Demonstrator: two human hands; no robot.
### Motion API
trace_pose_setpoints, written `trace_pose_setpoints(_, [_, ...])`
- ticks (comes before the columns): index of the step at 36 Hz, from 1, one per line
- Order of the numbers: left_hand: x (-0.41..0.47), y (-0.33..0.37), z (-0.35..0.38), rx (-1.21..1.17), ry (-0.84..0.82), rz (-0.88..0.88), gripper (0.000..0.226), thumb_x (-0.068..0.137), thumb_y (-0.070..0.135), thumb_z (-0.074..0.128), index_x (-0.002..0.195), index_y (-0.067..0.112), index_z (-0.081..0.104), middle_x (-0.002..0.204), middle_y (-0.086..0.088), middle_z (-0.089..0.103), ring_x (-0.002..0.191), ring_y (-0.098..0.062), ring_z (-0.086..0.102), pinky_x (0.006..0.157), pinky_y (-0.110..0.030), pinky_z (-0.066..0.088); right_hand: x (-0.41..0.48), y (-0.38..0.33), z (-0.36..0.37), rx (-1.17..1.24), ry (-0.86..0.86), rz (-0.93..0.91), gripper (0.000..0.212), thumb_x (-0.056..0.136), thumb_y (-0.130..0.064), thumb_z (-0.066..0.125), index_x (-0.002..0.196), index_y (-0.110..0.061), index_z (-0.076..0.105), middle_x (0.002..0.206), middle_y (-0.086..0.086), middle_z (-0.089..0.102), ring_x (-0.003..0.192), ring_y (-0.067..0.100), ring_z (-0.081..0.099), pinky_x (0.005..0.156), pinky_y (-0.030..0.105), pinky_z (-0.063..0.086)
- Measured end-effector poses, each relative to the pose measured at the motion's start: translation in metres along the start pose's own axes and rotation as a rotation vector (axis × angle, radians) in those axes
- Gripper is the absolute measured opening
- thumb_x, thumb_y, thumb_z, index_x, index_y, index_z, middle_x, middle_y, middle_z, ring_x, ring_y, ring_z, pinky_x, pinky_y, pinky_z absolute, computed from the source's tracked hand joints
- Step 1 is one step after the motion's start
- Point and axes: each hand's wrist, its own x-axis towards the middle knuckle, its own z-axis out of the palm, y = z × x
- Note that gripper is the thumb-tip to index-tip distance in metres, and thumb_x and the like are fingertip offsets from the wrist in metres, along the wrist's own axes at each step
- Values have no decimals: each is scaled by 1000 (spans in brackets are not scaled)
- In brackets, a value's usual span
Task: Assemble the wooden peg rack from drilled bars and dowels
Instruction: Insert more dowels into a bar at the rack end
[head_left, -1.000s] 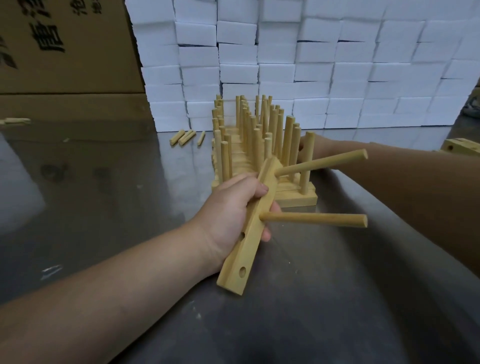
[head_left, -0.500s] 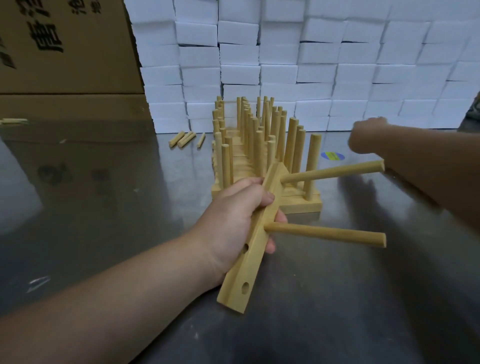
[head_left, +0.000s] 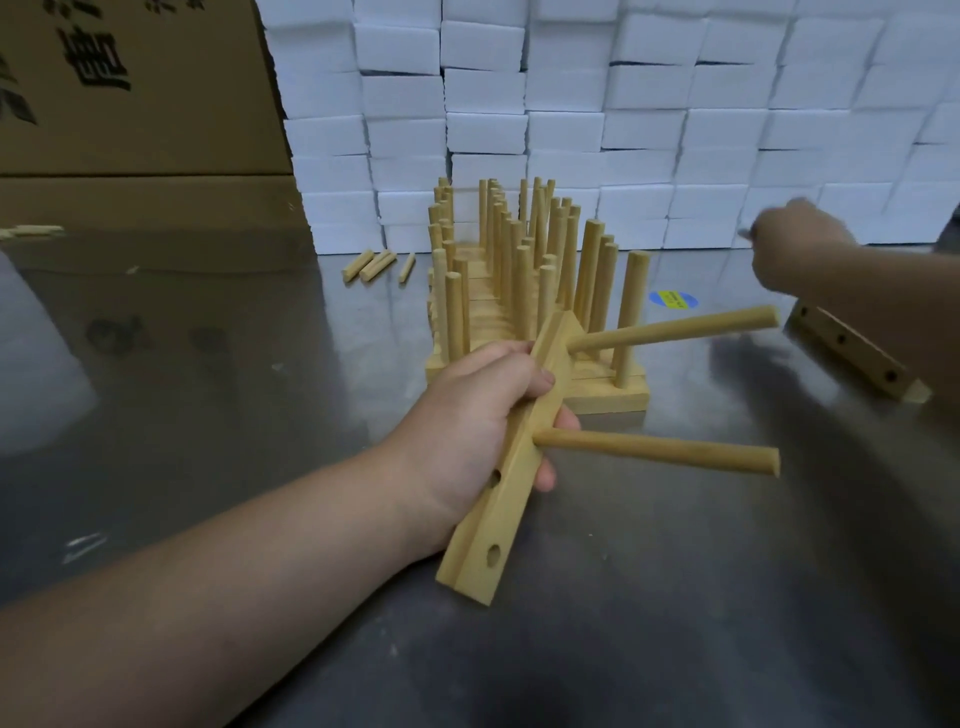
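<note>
Head view: we see the left hand (head_left: 467, 431) gripping a drilled wooden bar (head_left: 501, 519) around its middle. The bar is tilted, its far end pointing up toward the row of finished peg racks (head_left: 519, 312) and its near end low over the metal table (head_left: 208, 415). The thumb lies across the bar's near face, and the fingers (head_left: 546, 480) curl round from behind, their tips showing on the bar's right edge. Two dowels stick out of the bar to the right. The upper dowel (head_left: 675, 330) leaves the bar just beyond the thumb; the lower dowel (head_left: 660, 451) comes out between two fingertips. Below the hand we count two open holes in the bar.

The right hand (head_left: 795, 244) is raised at the far right, well apart from the bar and blurred, so we cannot tell how its fingers lie. Under that forearm another drilled bar (head_left: 857, 358) rests on the table. A few short pegs (head_left: 374, 266) lie near the wall of white foam blocks (head_left: 623, 104).
</note>
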Motion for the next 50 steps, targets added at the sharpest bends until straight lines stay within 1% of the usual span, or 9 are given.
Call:
trace_pose_setpoints(5, [-2, 4, 4, -46, 34, -10, 21, 93, 12, 45, 110, 12, 56, 60, -2, 64, 40, -14, 51, 44, -21, 43, -25, 8, -34, 369, 388, -32, 36, 99, -28, 36, 129, -16, 51, 117, 25, 47, 96, 45, 52, 79, 42, 42])
trace_pose_setpoints(12, [-5, 7, 8, -111, 58, -24, 22, 94, 15, 47, 115, 13, 54, 63, 0, 67, 39, -12, 51, 41, -18, 43, -116, 10, -110, 969, 547, -65, 40, 84, -62, 43, 117, -43, 56, 66, -26, 60, 51, -9, 50, 49, 15, 42])
trace_pose_setpoints(16, [-6, 8, 8, -97, 64, -17, 14, 95, 17, 47, 102, 17, 59, 65, 1, 68, 40, -11, 52, 41, -17, 45, -212, -15, -142, 970, 396, -391, 9, 75, -43, 53, 81, -38, 56, 68, -27, 63, 53, -3, 55, 47, 15, 40])
trace_pose_setpoints(21, [-8, 9, 9, -102, 71, 16, 15, 95, 14, 47, 96, 10, 62, 66, 0, 67, 56, -15, 58, 52, -23, 49, -289, -72, -124, 876, 32, -698, 29, 76, -42, 57, 105, -47, 52, 93, -24, 62, 66, 0, 58, 54, 13, 43])
trace_pose_setpoints(24, [-9, 9, 9, -114, 58, 7, 15, 96, 15, 46, 93, 12, 60, 63, 1, 67, 47, -14, 54, 47, -21, 46, -291, -76, -105, 827, -20, -666, 36, 76, -38, 56, 110, -50, 54, 98, -30, 59, 74, 1, 57, 60, 22, 46])
trace_pose_setpoints(27, [-7, 7, 8, -69, 75, 6, 14, 96, 16, 46, 95, 16, 60, 62, 2, 67, 39, -11, 51, 42, -18, 44, -296, -72, -90, 688, -29, -642, 25, 76, -34, 55, 92, -30, 74, 67, -13, 64, 69, 6, 54, 54, 20, 40])
trace_pose_setpoints(33, [-6, 7, 7, -70, 69, 17, 16, 96, 15, 45, 98, 12, 61, 60, 1, 64, 40, -12, 50, 41, -19, 42, -293, -73, -83, 752, -44, -615, 23, 81, -34, 49, 95, -27, 66, 88, -16, 64, 81, 9, 58, 61, 31, 49])
trace_pose_setpoints(36, [-8, 7, 9, -66, 80, 23, 16, 96, 14, 45, 99, 12, 61, 59, 1, 64, 39, -12, 49, 40, -19, 42, -293, -73, -81, 776, -58, -624, 24, 80, -36, 49, 95, -28, 66, 58, -25, 53, 72, 1, 52, 57, 19, 42])
trace_pose_setpoints(50, [-13, 16, 15, -62, 100, 40, 17, 96, 14, 44, 93, 15, 61, 57, 1, 63, 40, -12, 49, 41, -19, 43, -300, -72, -85, 705, 57, -685, 18, 79, -27, 58, 89, -18, 69, 58, -17, 48, 59, 9, 48, 51, 22, 38])
